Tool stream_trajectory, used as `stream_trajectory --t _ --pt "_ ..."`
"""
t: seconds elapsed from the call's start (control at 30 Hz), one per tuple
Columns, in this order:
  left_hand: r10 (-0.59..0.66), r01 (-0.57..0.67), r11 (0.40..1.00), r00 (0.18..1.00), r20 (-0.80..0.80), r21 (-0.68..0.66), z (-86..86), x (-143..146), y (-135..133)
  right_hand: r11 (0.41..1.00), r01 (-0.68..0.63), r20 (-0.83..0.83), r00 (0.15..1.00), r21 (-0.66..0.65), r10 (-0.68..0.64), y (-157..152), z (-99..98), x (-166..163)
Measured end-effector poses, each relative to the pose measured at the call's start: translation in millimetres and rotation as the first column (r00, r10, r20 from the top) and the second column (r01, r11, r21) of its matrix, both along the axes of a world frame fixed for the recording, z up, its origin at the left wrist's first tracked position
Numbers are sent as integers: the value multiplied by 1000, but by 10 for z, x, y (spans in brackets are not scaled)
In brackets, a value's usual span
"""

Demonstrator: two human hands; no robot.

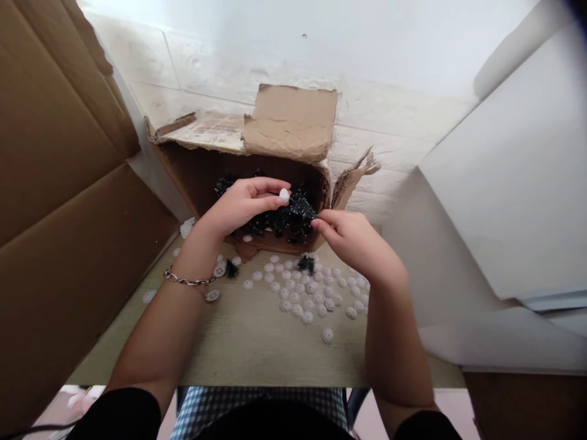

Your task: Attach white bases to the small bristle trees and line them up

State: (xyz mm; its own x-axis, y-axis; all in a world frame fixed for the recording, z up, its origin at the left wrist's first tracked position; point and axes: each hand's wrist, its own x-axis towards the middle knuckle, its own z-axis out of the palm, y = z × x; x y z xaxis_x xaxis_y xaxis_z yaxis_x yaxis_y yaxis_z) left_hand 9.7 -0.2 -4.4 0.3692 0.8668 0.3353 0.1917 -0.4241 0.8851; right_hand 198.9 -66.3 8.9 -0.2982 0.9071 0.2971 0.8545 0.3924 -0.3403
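Just in front of the open cardboard box (288,116), my left hand (245,201) pinches a small white round base (284,195) between thumb and fingers. My right hand (355,241) is closed on the tip of a dark miniature bristle tree (302,206) with white specks. The tree lies between the hands, its other end at the white base; whether the two are joined I cannot tell. More dark bristle trees (224,184) fill the box behind. On the table below, several white round bases (307,299) are scattered, with a small dark tree (306,263) among them.
Another small dark tree (232,267) lies near my left wrist. The pale table (257,348) ends at my lap. A large brown carton (59,201) rises at the left and a white panel (513,171) at the right. A white brick-patterned wall (376,110) stands behind the box.
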Motion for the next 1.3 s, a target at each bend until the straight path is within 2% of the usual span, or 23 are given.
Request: stream_trajectory --t 0.4,0.63,0.73,0.83,0.93,1.03,1.2,1.3 --pt "-51 49 998 998 -38 -42 -16 -12 13 1000 3 27 1000 16 -3 11 -19 20" --pt "-61 59 998 994 -91 -23 2 1 -23 1000 12 17 1000 2 -12 35 -30 33" --pt "-58 56 998 994 -92 -28 -7 11 -13 999 -17 -28 999 -37 16 46 -15 57" --pt "-50 46 998 995 -84 -47 -11 18 -4 987 -103 -153 985 -120 85 41 23 89" --pt "-49 45 997 996 -71 -57 -5 16 -11 936 -265 -374 913 -232 166 48 42 107" --pt "-45 43 998 998 -41 -42 10 4 -29 878 -386 -563 808 -283 174 116 -16 95" --pt "13 -13 1000 1000 -11 -21 37 -39 -38 811 -477 -721 685 -338 103 326 -229 34" --pt "26 -26 1000 1000 -11 1 44 -69 -33 806 -503 -795 603 -312 69 389 -306 -43"
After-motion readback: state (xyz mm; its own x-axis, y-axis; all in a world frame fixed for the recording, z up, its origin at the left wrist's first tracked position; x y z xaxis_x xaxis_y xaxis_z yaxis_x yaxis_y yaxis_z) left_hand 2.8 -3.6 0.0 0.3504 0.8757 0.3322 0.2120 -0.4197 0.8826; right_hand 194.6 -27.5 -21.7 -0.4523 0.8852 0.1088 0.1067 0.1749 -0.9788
